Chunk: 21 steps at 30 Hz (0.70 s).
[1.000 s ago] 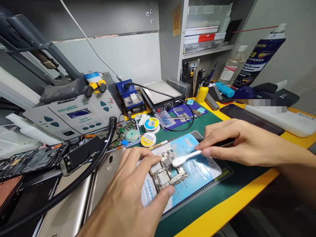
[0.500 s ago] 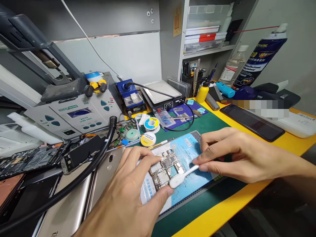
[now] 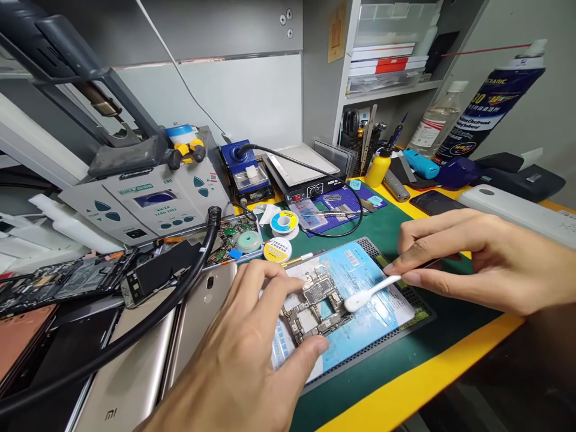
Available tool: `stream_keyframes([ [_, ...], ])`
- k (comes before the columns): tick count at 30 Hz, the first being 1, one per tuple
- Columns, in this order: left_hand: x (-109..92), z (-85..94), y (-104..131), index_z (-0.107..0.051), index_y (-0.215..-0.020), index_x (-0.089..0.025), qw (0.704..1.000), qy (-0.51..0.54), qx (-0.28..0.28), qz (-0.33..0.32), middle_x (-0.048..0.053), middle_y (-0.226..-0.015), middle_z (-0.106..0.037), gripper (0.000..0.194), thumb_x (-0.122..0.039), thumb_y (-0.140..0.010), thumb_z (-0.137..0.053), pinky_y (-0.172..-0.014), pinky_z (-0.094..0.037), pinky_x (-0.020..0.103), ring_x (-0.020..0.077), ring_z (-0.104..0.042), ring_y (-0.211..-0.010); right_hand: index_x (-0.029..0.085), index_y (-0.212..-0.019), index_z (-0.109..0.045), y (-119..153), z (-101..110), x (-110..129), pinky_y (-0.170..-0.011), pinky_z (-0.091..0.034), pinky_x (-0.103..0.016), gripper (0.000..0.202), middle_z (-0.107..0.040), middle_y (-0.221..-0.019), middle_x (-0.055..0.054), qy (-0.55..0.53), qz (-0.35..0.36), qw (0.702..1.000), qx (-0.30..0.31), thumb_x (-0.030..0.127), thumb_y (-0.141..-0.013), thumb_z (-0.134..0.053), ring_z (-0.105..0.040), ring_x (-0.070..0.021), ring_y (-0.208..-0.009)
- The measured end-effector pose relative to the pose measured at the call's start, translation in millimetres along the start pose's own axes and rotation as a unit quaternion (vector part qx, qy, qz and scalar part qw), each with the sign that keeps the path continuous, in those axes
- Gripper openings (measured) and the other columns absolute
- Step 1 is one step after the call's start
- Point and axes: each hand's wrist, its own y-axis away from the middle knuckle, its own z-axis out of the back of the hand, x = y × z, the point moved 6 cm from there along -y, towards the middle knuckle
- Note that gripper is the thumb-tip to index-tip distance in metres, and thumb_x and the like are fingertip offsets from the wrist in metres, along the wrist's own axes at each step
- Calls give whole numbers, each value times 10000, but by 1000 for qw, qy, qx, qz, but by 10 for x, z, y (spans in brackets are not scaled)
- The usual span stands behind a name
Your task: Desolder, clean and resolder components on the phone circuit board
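Observation:
A bare phone circuit board lies on a blue-and-white printed sheet. My left hand steadies it, fingertips on its upper left edge and thumb by its lower edge. My right hand pinches the thin handle of a white toothbrush between thumb and fingers. The brush head faces down, hiding any bristles, at the board's right edge. A dark thin piece shows between the right fingers; its kind cannot be made out.
A black hose crosses phones on the left, below a hot air station. Solder spools, a heating plate and a yellow bottle stand behind. A spray can and a phone are at the right.
My right hand has drawn the toothbrush right and slightly up, off the board's lower part to its right edge. My left hand stays on the board. The whole view has shifted slightly.

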Motion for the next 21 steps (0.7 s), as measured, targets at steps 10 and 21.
stream_keyframes([
  [10, 35, -1, -57, -640, -1208, -376, 999, 31, 36, 24, 0, -1282, -560, 279, -370, -935, -698, -1026, -534, 438, 245, -594, -1176, 168, -1164, -875, 9, -253, 105, -590, -503, -283, 280, -673, -825, -79, 27, 64, 997, 21, 183, -1038, -626, -642, -184, -668],
  [21, 33, -7, -84, -664, -1186, -325, 999, 21, 38, 21, 34, -1283, -576, 273, -373, -921, -712, -1024, -472, 437, 265, -571, -1208, 153, -1127, -872, 18, -237, 94, -595, -482, -266, 289, -661, -814, -66, 23, 53, 997, 49, 161, -1043, -595, -629, -170, -682],
])
